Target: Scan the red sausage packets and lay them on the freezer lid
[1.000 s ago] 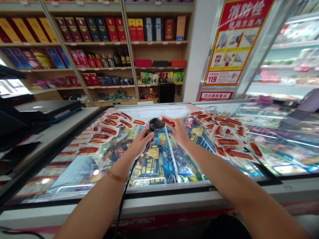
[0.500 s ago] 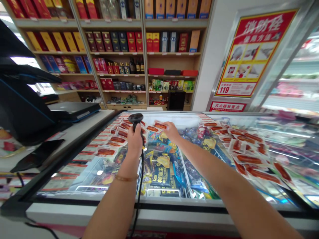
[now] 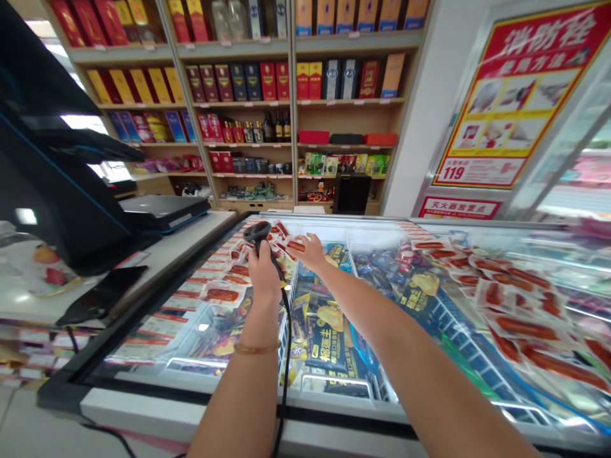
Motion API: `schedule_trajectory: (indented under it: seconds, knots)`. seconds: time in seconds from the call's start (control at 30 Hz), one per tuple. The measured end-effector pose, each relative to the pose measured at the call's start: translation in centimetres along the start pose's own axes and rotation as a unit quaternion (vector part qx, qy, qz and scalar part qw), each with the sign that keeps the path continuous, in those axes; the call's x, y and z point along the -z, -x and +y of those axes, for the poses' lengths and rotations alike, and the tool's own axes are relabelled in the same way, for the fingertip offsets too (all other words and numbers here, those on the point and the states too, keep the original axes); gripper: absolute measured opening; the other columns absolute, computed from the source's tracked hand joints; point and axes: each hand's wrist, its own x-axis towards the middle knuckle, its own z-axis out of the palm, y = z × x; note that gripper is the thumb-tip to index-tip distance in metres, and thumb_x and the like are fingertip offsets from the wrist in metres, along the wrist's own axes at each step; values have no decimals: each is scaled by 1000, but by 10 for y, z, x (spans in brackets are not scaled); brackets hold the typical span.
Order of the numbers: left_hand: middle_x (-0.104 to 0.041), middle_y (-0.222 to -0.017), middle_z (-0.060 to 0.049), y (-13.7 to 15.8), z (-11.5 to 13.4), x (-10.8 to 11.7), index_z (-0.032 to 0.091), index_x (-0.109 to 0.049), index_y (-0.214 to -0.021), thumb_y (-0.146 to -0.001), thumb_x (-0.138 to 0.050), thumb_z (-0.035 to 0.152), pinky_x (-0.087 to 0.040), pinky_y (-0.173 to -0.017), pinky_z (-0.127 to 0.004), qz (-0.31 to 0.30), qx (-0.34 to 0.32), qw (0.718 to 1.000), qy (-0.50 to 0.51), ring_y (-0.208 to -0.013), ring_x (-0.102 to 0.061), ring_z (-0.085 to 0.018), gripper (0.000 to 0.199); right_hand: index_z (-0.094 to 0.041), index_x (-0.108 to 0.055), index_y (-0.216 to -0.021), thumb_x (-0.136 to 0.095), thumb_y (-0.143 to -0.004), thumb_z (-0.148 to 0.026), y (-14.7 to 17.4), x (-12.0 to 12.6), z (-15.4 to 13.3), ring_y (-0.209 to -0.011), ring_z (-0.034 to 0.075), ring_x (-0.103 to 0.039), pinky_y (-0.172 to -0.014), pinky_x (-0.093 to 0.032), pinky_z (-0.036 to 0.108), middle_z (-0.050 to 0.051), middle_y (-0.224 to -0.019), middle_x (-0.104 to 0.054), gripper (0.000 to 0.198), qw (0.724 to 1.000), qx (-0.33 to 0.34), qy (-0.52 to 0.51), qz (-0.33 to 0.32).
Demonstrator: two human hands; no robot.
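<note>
My left hand [image 3: 265, 273] is closed around the handle of a black barcode scanner [image 3: 258, 234], whose head points away from me over the freezer glass. A black cable runs from it down past my left wrist. My right hand [image 3: 311, 253], just right of the scanner, grips the edge of a clear packet of sausage [image 3: 294, 245]. More packed sausages [image 3: 223, 294] lie on the glass, left of and beyond my left hand. A larger spread of sausage packets [image 3: 520, 324] covers the glass on the right.
Through the glass of the chest freezer [image 3: 143, 410], wire baskets hold bagged frozen goods [image 3: 327, 343]. A counter at left bears a scale [image 3: 162, 210], a dark screen and a black phone-like slab [image 3: 102, 296]. Shelves of boxes and bottles [image 3: 229, 130] stand behind.
My right hand has moved left with the sausage packet, closer to the scanner. The scanner's head is tilted differently. The view has shifted, so the surroundings appear farther right.
</note>
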Motion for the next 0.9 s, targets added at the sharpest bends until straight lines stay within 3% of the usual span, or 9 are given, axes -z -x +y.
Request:
schedule_trajectory:
  seconds: [0.1, 0.3, 0.43, 0.53, 0.7, 0.9]
  knots:
    - [-52, -63, 7, 3, 2, -2, 22, -41, -83, -85, -50, 45, -36, -38, -21, -7, -6, 1000, 2, -36, -45, -7, 25, -31, -70, -108, -74, -67, -62, 5, 0, -1, -143, 38, -18, -112, -18, 57, 8, -145, -37, 51, 999, 34, 9, -33]
    - [-53, -64, 6, 2, 3, -2, 22, -42, -85, -86, -48, 45, -37, -38, -21, -5, 2, 1000, -10, -36, -44, -7, 23, -20, -67, -81, -77, -66, -34, -1, 1, 4, -121, 27, -45, -105, -34, 40, 9, -122, -47, 23, 998, 37, -12, -46]
    - [-52, -64, 6, 2, 4, -2, 22, -42, -83, -85, -49, 45, -37, -37, -21, -3, 5, 1000, -9, -37, -45, -7, 24, -19, -58, -80, -76, -56, -19, -5, 13, 16, -102, 23, -52, -91, -45, 35, 6, -106, -47, 29, 994, 49, -28, -93]
    - [-51, -62, 7, 3, 3, -3, 22, -42, -83, -84, -49, 44, -36, -38, -20, -9, 5, 1000, -5, -36, -45, -7, 24, -20, -56, -77, -75, -53, -13, -6, 25, 25, -97, 22, -53, -88, -46, 34, 4, -103, -46, 32, 990, 65, -33, -121]
    - [-51, -61, 7, 2, 1, -3, 22, -42, -83, -84, -49, 45, -36, -38, -21, -9, 6, 1000, -7, -36, -45, -7, 24, -20, -57, -79, -77, -58, -16, -7, 32, 27, -104, 22, -52, -92, -43, 35, 3, -102, -49, 29, 983, 99, -46, -149]
    - [-52, -61, 7, 3, -4, -5, 22, -43, -85, -84, -50, 45, -36, -38, -20, -24, -3, 1000, -19, -37, -45, -7, 24, -19, -58, -78, -78, -66, -23, -9, 6, 8, -101, 23, -52, -91, -41, 36, 4, -96, -56, 24, 976, 182, -3, -123]
